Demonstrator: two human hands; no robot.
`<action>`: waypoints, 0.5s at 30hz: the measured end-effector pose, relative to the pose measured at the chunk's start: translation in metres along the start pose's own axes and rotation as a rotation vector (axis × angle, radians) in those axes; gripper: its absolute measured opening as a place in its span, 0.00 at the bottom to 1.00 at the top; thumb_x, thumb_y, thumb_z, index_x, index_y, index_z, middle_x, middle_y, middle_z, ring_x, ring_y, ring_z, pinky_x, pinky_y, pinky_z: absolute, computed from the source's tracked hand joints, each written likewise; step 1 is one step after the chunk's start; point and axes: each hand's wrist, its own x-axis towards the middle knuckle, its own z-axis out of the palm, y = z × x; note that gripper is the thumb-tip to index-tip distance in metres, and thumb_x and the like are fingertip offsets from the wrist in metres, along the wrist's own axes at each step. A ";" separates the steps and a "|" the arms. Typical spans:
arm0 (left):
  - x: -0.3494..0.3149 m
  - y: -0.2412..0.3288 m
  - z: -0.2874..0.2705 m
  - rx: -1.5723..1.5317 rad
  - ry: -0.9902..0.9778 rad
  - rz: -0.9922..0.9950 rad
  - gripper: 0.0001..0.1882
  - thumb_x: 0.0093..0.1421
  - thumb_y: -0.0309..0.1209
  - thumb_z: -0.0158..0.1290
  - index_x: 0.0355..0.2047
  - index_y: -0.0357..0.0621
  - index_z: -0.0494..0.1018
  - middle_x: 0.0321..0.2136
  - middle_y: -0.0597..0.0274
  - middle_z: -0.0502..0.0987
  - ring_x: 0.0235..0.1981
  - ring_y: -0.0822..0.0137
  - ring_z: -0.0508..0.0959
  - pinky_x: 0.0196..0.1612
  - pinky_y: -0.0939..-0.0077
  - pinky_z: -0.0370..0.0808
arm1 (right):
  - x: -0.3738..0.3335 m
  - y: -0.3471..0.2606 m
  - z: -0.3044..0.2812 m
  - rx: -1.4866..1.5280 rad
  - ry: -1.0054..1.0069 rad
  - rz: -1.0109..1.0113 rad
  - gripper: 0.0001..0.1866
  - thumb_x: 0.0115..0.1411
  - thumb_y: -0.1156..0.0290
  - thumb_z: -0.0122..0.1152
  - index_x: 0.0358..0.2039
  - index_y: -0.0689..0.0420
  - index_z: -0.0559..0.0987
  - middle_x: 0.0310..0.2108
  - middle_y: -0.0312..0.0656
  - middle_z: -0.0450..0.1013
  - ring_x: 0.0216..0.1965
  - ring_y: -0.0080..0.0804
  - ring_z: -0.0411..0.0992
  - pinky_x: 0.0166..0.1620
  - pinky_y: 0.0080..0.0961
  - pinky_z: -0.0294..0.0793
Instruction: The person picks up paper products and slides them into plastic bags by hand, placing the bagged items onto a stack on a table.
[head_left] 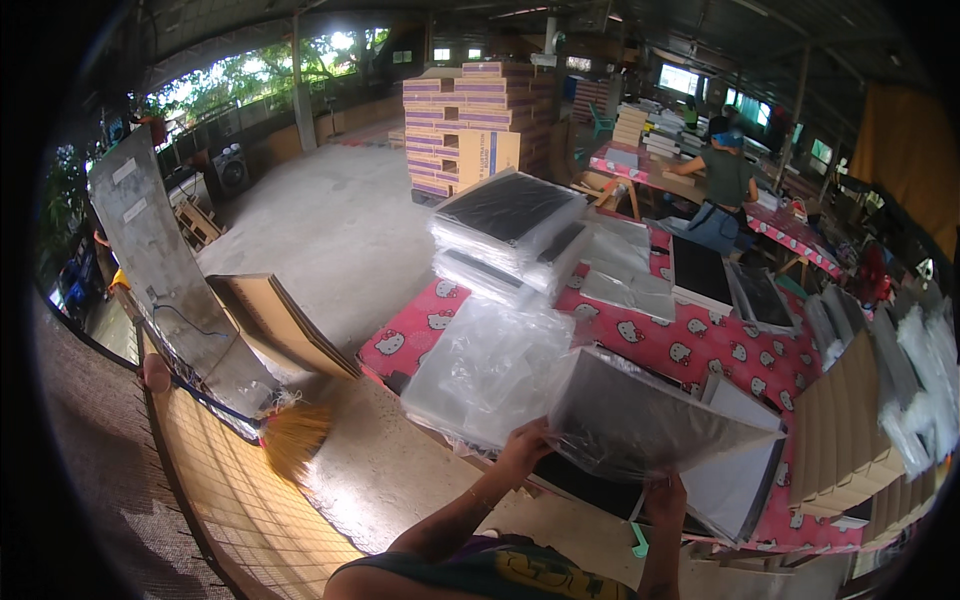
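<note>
A clear plastic bag (pixel 640 412), with a dark flat panel showing through it, is held up in front of me above the table. My left hand (pixel 526 447) is closed on the bag's near left corner. Along its lower edge, my right hand (pixel 664 497) also grips it, fingers partly hidden by the plastic. Beneath lie a black board (pixel 592 486) and a white sheet (pixel 722 488). Just left of the held bag is a pile of clear plastic bags (pixel 480 375). Behind that pile rises a stack of black boards wrapped in plastic (pixel 510 210).
A pink patterned cloth (pixel 700 350) covers the table. Cardboard pieces (pixel 845 435) and wrapped bundles (pixel 920 370) stand at the right. Stacked cartons (pixel 470 125) rise farther back. Folded cardboard (pixel 275 320) and a broom (pixel 292 440) are at left. A co-worker (pixel 722 190) stands at another table.
</note>
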 end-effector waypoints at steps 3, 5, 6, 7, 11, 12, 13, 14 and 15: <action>-0.001 -0.014 -0.026 0.432 0.114 0.223 0.19 0.63 0.38 0.50 0.46 0.34 0.70 0.32 0.65 0.75 0.36 0.73 0.75 0.45 0.78 0.71 | -0.024 0.009 0.069 -0.138 0.042 -0.115 0.14 0.61 0.62 0.57 0.47 0.52 0.72 0.40 0.34 0.73 0.41 0.26 0.71 0.45 0.31 0.70; -0.011 0.000 -0.010 0.606 0.127 0.303 0.19 0.63 0.39 0.51 0.43 0.33 0.72 0.28 0.66 0.74 0.33 0.74 0.75 0.42 0.79 0.72 | -0.034 0.001 0.089 -0.263 0.035 -0.216 0.15 0.61 0.61 0.58 0.47 0.51 0.72 0.40 0.34 0.73 0.40 0.27 0.70 0.44 0.30 0.70; -0.009 0.004 -0.006 0.592 0.129 0.316 0.19 0.63 0.40 0.50 0.42 0.33 0.72 0.28 0.66 0.75 0.33 0.73 0.75 0.42 0.78 0.72 | -0.035 -0.002 0.097 -0.266 0.052 -0.201 0.15 0.61 0.61 0.58 0.46 0.51 0.73 0.40 0.34 0.73 0.40 0.26 0.70 0.44 0.31 0.70; -0.009 0.004 -0.004 0.578 0.133 0.326 0.20 0.63 0.41 0.50 0.41 0.33 0.73 0.27 0.65 0.75 0.33 0.73 0.75 0.41 0.78 0.73 | -0.036 -0.005 0.102 -0.270 0.070 -0.183 0.15 0.60 0.61 0.58 0.45 0.52 0.73 0.39 0.33 0.73 0.40 0.26 0.70 0.44 0.31 0.70; -0.010 0.002 -0.003 0.492 0.193 0.107 0.25 0.63 0.46 0.49 0.42 0.29 0.72 0.29 0.61 0.76 0.32 0.70 0.76 0.43 0.76 0.74 | -0.018 0.000 0.041 -0.227 0.096 -0.040 0.12 0.61 0.61 0.57 0.42 0.52 0.73 0.35 0.34 0.74 0.38 0.27 0.71 0.44 0.30 0.71; -0.010 -0.004 -0.013 0.429 0.233 0.062 0.27 0.63 0.47 0.49 0.43 0.28 0.72 0.30 0.59 0.76 0.32 0.69 0.76 0.44 0.75 0.74 | -0.015 0.008 0.029 -0.197 0.111 -0.009 0.11 0.61 0.63 0.56 0.41 0.53 0.73 0.34 0.35 0.73 0.37 0.27 0.71 0.42 0.30 0.71; -0.007 -0.014 -0.030 0.365 0.270 0.023 0.28 0.63 0.48 0.48 0.43 0.27 0.71 0.31 0.58 0.76 0.33 0.68 0.76 0.44 0.73 0.75 | -0.012 0.014 0.021 -0.167 0.121 0.019 0.10 0.62 0.64 0.55 0.41 0.53 0.74 0.33 0.36 0.73 0.37 0.27 0.72 0.41 0.29 0.72; -0.004 -0.016 -0.032 0.302 0.293 -0.023 0.30 0.63 0.49 0.48 0.43 0.26 0.70 0.33 0.56 0.76 0.33 0.67 0.76 0.44 0.72 0.75 | -0.010 0.017 0.009 -0.136 0.136 0.034 0.08 0.62 0.65 0.54 0.40 0.53 0.74 0.33 0.37 0.73 0.36 0.27 0.72 0.40 0.29 0.73; -0.001 -0.018 -0.033 0.329 0.277 -0.018 0.31 0.63 0.49 0.48 0.44 0.25 0.70 0.34 0.55 0.75 0.33 0.66 0.76 0.45 0.71 0.76 | -0.008 0.018 -0.004 -0.117 0.145 0.024 0.08 0.61 0.66 0.54 0.39 0.53 0.74 0.31 0.37 0.73 0.36 0.28 0.72 0.39 0.29 0.73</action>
